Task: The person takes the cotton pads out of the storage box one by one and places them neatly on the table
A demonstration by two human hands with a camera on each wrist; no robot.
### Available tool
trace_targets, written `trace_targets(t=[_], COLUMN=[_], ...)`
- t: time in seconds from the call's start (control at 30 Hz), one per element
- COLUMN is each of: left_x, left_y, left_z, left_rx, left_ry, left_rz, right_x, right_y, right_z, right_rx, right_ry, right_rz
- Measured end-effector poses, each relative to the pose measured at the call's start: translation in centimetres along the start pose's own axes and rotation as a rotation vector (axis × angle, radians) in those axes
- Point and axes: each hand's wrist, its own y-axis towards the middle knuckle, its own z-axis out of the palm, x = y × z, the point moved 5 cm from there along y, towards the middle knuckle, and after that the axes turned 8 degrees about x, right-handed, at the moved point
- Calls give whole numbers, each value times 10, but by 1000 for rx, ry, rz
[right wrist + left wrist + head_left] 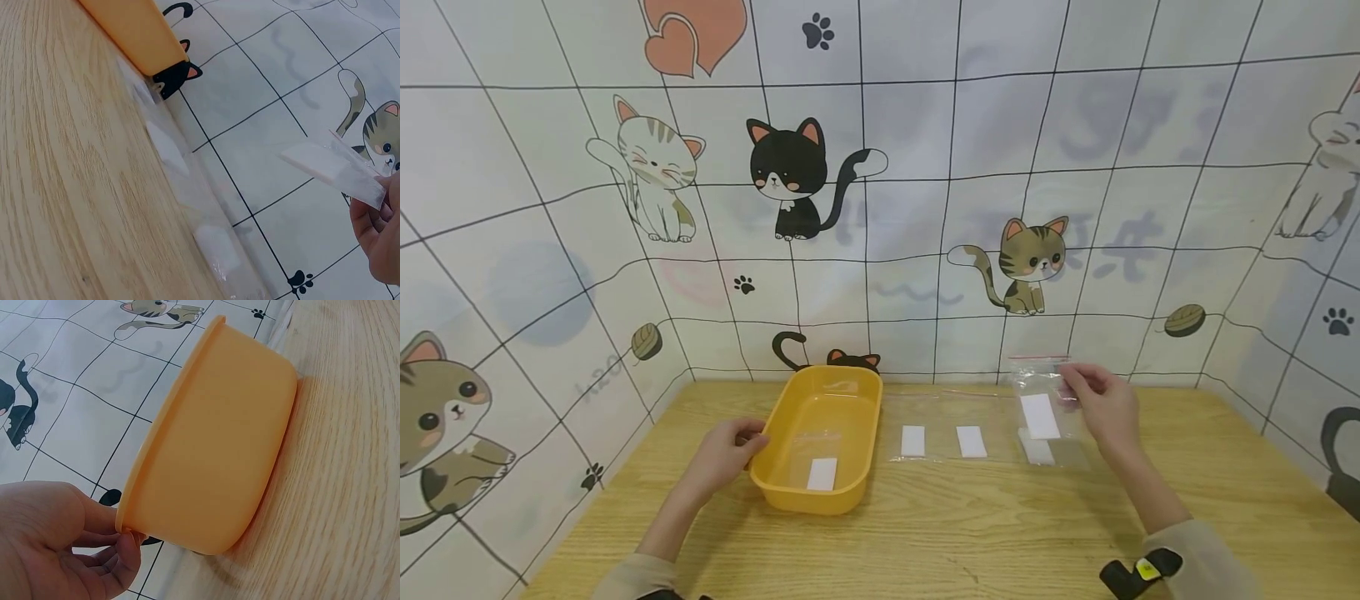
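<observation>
My left hand (727, 454) grips the left rim of a yellow plastic tub (871, 433), its thumb and fingers pinching the edge in the left wrist view. Inside the tub lie clear zip bags, one with a white card (822, 474) in it. My right hand (1105, 408) pinches the upper right edge of a clear zip bag (1047, 382) that holds a white card (1040, 416). This bag hangs raised above the table, overlapping another bagged white card (1037, 451) in the head view. In the right wrist view the held bag (337, 165) tilts between fingers and thumb.
Between the tub and my right hand, two more bagged white cards (913, 441) lie in a row on the wooden table (925, 533). A cat-print cloth wall (910, 208) rises directly behind the table's back edge and along both sides.
</observation>
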Motion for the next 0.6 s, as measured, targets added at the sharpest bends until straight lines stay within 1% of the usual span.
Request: trace_targets(t=[0.13,0.2,0.3,0.43,0.6], left_x=[0,0,0,0,-2], left_y=[0,-1,-1,-1,-1], left_z=[0,-1,-1,0,0], left_rx=[-2,-4,-7,-6,-12], left_ry=[-5,-5,0,3,2], left_rz=[6,5,8,9,8], right_x=[-11,-18,-29,-44,-54], right_y=[3,6,8,10,13], right_z=[-10,-14,-20,-27,-35], right_rx=[1,5,8,19,23], right_ry=[-30,-27,-38,-77,-95], right_rz=[13,20,50,92,117])
